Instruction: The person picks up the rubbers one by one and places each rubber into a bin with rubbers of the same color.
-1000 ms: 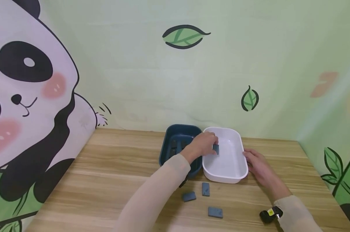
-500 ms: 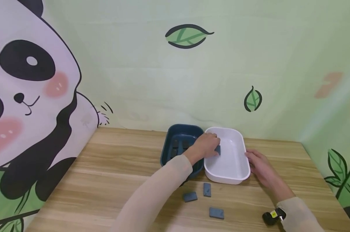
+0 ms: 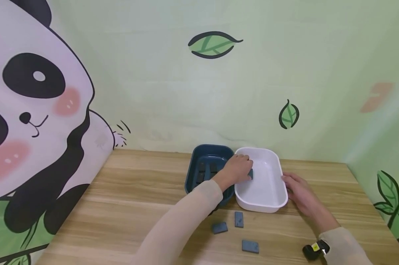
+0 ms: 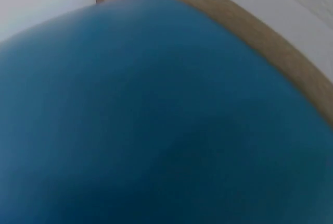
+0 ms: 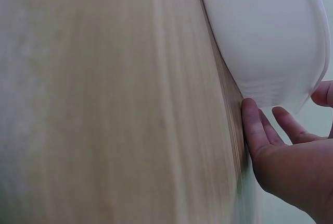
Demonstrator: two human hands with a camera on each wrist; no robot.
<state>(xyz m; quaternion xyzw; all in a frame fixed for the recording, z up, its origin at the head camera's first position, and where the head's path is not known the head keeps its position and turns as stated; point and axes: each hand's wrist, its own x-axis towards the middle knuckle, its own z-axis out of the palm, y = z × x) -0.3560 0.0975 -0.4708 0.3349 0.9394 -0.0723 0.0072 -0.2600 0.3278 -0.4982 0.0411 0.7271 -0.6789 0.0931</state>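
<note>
My left hand reaches over the dark blue tray to the left side of the white tray. Its fingers pinch a small blue-grey rectangular block, mostly hidden behind them. In the left wrist view, the blue tray's smooth surface fills most of the picture and hides the hand. My right hand rests against the white tray's right side. The right wrist view shows its fairly straight fingers at the outer wall of the white tray.
Three similar blocks lie on the wooden table before the trays: an upright one, a slanted one and a nearer one. Several dark blocks are in the blue tray. A printed backdrop rises behind.
The left hand still pinches the block and has shifted only slightly within the white tray. The right hand keeps its place at the tray's side. The view has moved a little.
</note>
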